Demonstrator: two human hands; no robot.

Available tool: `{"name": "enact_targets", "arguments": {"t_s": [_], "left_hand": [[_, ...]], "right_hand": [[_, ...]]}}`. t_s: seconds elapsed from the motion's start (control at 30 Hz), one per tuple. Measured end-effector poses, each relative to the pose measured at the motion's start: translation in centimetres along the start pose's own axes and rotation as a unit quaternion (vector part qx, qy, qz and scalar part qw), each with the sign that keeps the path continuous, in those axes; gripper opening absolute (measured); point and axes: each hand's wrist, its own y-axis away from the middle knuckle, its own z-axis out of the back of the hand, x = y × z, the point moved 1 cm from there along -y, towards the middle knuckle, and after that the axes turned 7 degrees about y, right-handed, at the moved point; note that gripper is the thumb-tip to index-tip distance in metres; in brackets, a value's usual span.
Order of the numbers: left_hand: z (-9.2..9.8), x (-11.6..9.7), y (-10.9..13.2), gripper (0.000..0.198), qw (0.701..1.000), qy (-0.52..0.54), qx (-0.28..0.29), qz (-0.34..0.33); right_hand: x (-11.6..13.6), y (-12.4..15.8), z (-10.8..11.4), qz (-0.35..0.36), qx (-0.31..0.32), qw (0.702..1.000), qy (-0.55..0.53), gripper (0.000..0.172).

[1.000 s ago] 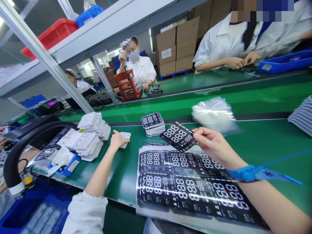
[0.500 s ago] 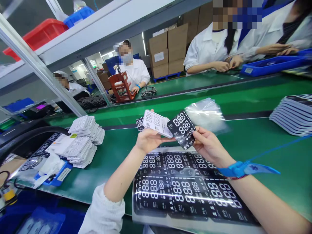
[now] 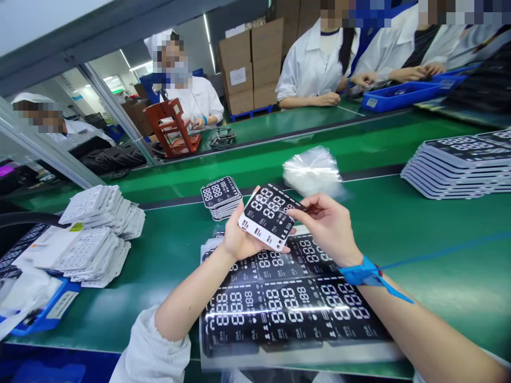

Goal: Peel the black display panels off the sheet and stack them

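Note:
My left hand [image 3: 238,238] is closed around a white plastic display panel [image 3: 259,233], held tilted above the bench. A black digit-printed film label [image 3: 268,208] lies over most of that panel, leaving a white strip with small slots at its near edge. Fingers of my right hand [image 3: 331,226], which wears a blue wrist strap [image 3: 361,272], pinch the label's right edge. Below both hands is a glossy sheet of black film labels [image 3: 291,306]. Just beyond my left hand stands a small stack of black-faced panels [image 3: 221,194].
White panels [image 3: 93,258] are piled at left, beside a blue bin [image 3: 59,308]. A larger stack of black-faced panels [image 3: 455,159] stands at right. Clear plastic film [image 3: 313,170] lies beyond my hands. Co-workers in white coats sit across the green bench [image 3: 399,255].
The black label, formerly held apart to the right of the white panel, now lies over it. My hands have come together, and the camera view has shifted to the right.

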Motion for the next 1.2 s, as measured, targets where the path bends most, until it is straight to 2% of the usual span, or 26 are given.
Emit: {"name": "enact_targets", "arguments": {"t_s": [0.07,0.13,0.2,0.3,0.47,1.2], "left_hand": [[-0.04,-0.07,0.09,0.069,1.000,0.001,0.004,-0.011],[-0.18,-0.21,0.18,0.062,1.000,-0.001,0.006,-0.030],[-0.39,-0.35,0.29,0.057,0.999,-0.004,0.015,-0.049],[-0.61,-0.46,0.41,0.056,0.998,-0.001,0.033,-0.061],[-0.56,-0.43,0.42,0.056,0.997,0.026,0.046,-0.056],[-0.45,-0.37,0.21,0.051,0.998,0.048,0.028,-0.043]], "right_hand": [[0.31,0.06,0.10,-0.001,-0.003,1.000,-0.031,0.032],[0.67,0.20,0.02,-0.005,0.022,0.998,-0.063,0.032],[0.97,0.41,-0.15,0.001,0.040,0.997,-0.069,0.031],[1.13,0.65,-0.34,0.018,0.036,0.998,-0.058,0.032],[1.11,0.71,-0.26,0.029,0.032,0.997,-0.060,0.032],[0.71,0.89,-0.23,0.030,0.044,0.998,-0.018,0.030]]}}
